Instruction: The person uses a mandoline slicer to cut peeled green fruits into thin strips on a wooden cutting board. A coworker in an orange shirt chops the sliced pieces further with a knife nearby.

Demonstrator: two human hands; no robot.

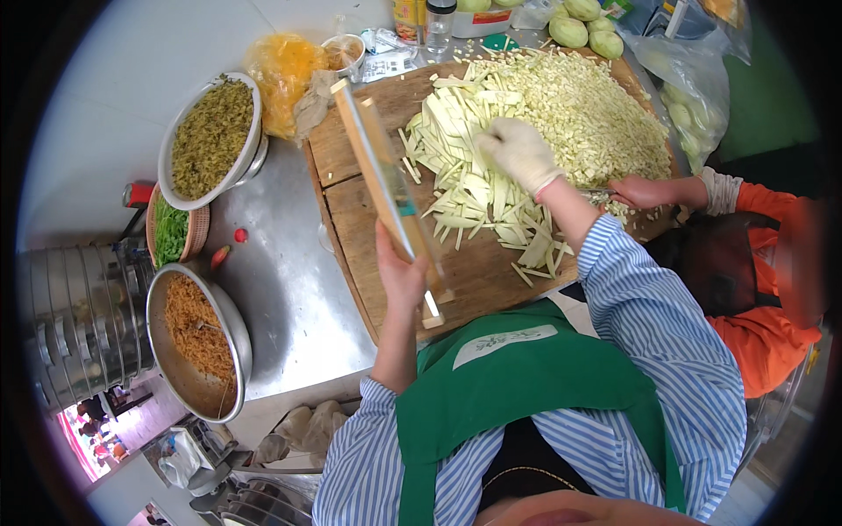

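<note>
My left hand (401, 269), bare, grips the edge of a flat wooden-framed vegetable slicer (375, 177), tilted on its side above the cutting board (339, 141). My right hand (520, 152), in a pale glove, has its fingers curled at the pile of sliced pale green vegetable (454, 125); whether it holds a piece cannot be told. Finely diced vegetable (592, 105) is heaped on the right of the wooden board. A co-worker's hand (635, 192) holds a knife, partly hidden, at the near right side of the dice.
Whole pale green vegetables (568, 31) lie at the back, a plastic bag (691, 85) of more at the right. At left stand a white bowl (174, 194) of chopped greens, a basket (199, 227) of herbs and a metal bowl (242, 342) of orange shreds. A co-worker stands close at right.
</note>
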